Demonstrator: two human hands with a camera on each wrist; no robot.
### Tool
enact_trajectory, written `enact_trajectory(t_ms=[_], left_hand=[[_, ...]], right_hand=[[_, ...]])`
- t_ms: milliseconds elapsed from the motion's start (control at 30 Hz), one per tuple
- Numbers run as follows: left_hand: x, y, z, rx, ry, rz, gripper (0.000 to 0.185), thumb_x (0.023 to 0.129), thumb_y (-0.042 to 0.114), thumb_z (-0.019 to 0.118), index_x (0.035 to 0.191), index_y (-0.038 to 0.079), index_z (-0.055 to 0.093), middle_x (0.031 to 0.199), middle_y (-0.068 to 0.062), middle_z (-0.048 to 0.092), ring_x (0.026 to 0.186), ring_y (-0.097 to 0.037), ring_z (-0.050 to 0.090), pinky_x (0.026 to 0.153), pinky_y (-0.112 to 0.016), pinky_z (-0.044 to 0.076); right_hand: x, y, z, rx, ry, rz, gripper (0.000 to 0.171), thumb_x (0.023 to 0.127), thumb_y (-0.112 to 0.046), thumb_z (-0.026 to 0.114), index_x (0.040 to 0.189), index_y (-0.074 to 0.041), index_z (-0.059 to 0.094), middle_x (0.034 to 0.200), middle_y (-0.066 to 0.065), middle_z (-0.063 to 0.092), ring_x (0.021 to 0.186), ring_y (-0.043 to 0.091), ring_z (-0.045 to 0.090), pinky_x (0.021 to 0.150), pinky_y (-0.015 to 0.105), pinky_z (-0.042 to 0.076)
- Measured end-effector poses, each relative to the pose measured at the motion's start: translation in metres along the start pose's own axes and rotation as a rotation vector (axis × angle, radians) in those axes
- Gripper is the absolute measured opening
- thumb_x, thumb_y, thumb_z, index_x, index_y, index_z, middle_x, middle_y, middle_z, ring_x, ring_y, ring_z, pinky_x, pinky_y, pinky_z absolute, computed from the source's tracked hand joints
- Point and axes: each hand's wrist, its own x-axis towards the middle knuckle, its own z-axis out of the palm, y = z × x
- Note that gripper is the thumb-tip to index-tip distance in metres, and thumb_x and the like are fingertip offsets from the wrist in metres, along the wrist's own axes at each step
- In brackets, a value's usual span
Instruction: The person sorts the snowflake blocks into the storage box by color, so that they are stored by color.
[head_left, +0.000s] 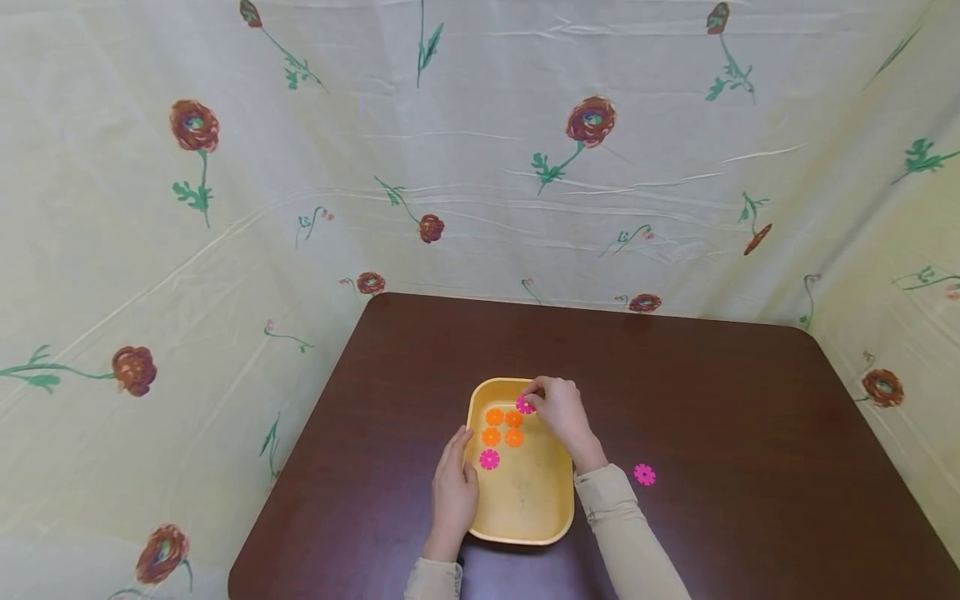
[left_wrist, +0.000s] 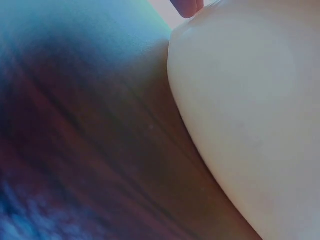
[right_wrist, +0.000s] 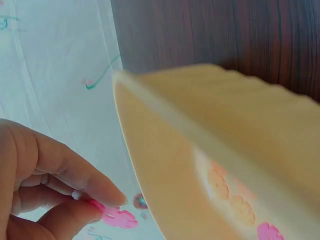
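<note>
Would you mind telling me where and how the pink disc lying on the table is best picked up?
Probably pinch the pink disc by opposite notched edges, coming straight down from above. It lies flat on the table, apart from the tray, just right of the right sleeve, so nothing crowds its rim.

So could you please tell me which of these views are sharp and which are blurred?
Head view: sharp, evenly lit, with bowed edges. Left wrist view: wholly blurred, the yellow tray a pale mass. Right wrist view: tray soft, the pink flower disc in the right hand clearer.
</note>
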Motion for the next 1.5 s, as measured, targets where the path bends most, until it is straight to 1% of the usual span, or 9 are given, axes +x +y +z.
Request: enact_trajectory(t_ms=[200,367,500,667,800,1000,1100,1333,1500], left_hand=[[0.001,0.001,-0.001,-0.008,0.003,0.004,0.046,0.076,-0.014,0.055,0.120,0.001,0.057,0.127,-0.011,0.054,0.113,-0.031,0.053,0.090,-0.045,0.043],[0.000,0.001,0.000,-0.004,0.003,0.014,0.046,0.076,-0.014,0.055,0.120,0.001,0.057,0.126,-0.012,0.055,0.112,-0.031,0.053,0.088,-0.046,0.044],[-0.001,0.001,0.000,-0.001,0.002,0.007,0.046,0.076,-0.014,0.055,0.119,0.001,0.057,0.126,-0.013,0.054,0.112,-0.031,0.053,0.087,-0.047,0.044],[-0.001,0.001,0.000,-0.005,0.001,0.004,0.046,0.076,-0.013,0.055,0.120,0.001,0.057,0.127,-0.013,0.054,0.112,-0.031,0.053,0.087,-0.047,0.044],[-0.001,-0.001,0.000,-0.001,0.008,0.003,0.046,0.076,-0.014,0.055,0.119,0.001,0.057,0.126,-0.013,0.055,0.112,-0.031,0.053,0.087,-0.047,0.044],[-0.002,-0.001,0.002,0.003,0.009,-0.009,0.046,0.076,-0.014,0.055,0.119,0.001,0.057,0.126,-0.013,0.055,0.112,-0.030,0.053,0.087,-0.047,0.044],[-0.002,0.000,0.002,-0.003,0.005,-0.015,0.046,0.076,-0.014,0.054,0.119,0.001,0.057,0.127,-0.013,0.054,0.112,-0.031,0.053,0.088,-0.047,0.044],[0.000,0.002,0.002,-0.010,0.014,-0.004,0.046,0.076,-0.014,0.054,0.119,0.001,0.057,0.126,-0.013,0.055,0.112,-0.031,0.053,0.088,-0.047,0.044],[0.000,0.002,0.002,-0.009,0.016,-0.004,0.047,0.076,-0.014,0.055,0.120,0.002,0.057,0.127,-0.012,0.055,0.113,-0.031,0.053,0.087,-0.047,0.044]], right_hand=[[0.002,-0.009,0.011,-0.052,-0.100,-0.050,0.004,0.081,-0.007,0.066,0.078,-0.006,0.069,0.069,-0.001,0.063,0.057,0.009,0.049,0.056,0.021,0.045],[0.000,-0.013,0.018,-0.127,-0.208,-0.107,0.009,0.078,-0.002,0.067,0.071,-0.007,0.068,0.063,-0.002,0.060,0.055,0.008,0.047,0.054,0.020,0.043],[-0.003,-0.014,0.023,-0.175,-0.290,-0.106,0.011,0.075,-0.001,0.067,0.067,-0.008,0.068,0.062,-0.003,0.059,0.054,0.008,0.046,0.052,0.019,0.041],[-0.004,-0.016,0.029,-0.226,-0.345,-0.066,0.010,0.074,-0.004,0.070,0.065,-0.009,0.068,0.060,-0.004,0.058,0.051,0.008,0.045,0.049,0.018,0.039],[-0.004,-0.019,0.034,-0.274,-0.371,-0.034,0.020,0.072,0.001,0.066,0.055,-0.008,0.063,0.051,-0.005,0.050,0.046,0.009,0.041,0.044,0.018,0.034],[-0.007,-0.020,0.045,-0.359,-0.443,0.098,0.019,0.066,0.006,0.063,0.052,-0.004,0.058,0.049,0.003,0.047,0.042,0.014,0.039,0.037,0.020,0.030],[-0.009,-0.019,0.050,-0.403,-0.440,0.143,0.019,0.065,0.007,0.064,0.054,-0.006,0.055,0.055,0.005,0.051,0.045,0.016,0.043,0.037,0.021,0.033],[-0.006,-0.019,0.056,-0.467,-0.363,0.214,0.011,0.074,0.000,0.062,0.067,-0.008,0.058,0.068,0.006,0.055,0.057,0.019,0.050,0.046,0.029,0.042],[-0.008,-0.019,0.058,-0.418,-0.309,0.230,0.011,0.078,0.003,0.057,0.071,-0.005,0.060,0.070,0.009,0.058,0.059,0.020,0.053,0.047,0.030,0.045]])
